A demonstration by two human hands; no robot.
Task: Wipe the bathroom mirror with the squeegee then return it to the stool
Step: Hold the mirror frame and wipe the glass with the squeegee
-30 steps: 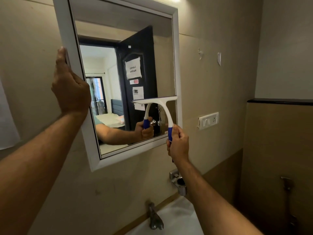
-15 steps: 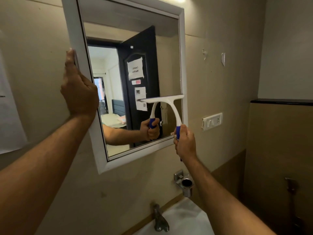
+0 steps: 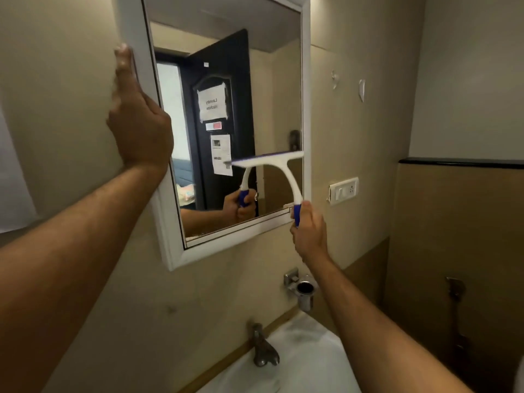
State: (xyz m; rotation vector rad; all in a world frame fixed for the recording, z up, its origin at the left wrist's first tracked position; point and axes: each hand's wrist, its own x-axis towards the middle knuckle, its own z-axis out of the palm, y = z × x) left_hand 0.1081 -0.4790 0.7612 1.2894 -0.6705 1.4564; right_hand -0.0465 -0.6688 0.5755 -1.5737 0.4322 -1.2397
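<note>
Head view, hands first. Right hand (image 3: pixel 307 231) closed around the blue grip of the squeegee (image 3: pixel 273 168), low at the mirror's lower right corner. Left hand (image 3: pixel 136 120) flat and open against the outer left edge of the mirror (image 3: pixel 278 89) frame, fingers pointing up, bracing rather than clasping anything.

Squeegee: white curved neck rising from the blue handle to a white crossbar with a thin blue blade strip along its top. Blade lies roughly level against the glass in the lower right part, its right end touching the white frame. Its reflection meets it at the blade, so contact with the glass looks real.

Progress, as a judgement: wiping stage is under way, not finished. No streaks, drops or dry bands can be made out on the glass, so how much is covered cannot be told. Return to the stool is not yet done; no stool is in view.

Outward: washbasin (image 3: pixel 306 361) with a tap (image 3: pixel 262 350) below, a metal cup holder (image 3: pixel 304 293) on the wall, a switch plate (image 3: pixel 343 190) right of the mirror.
</note>
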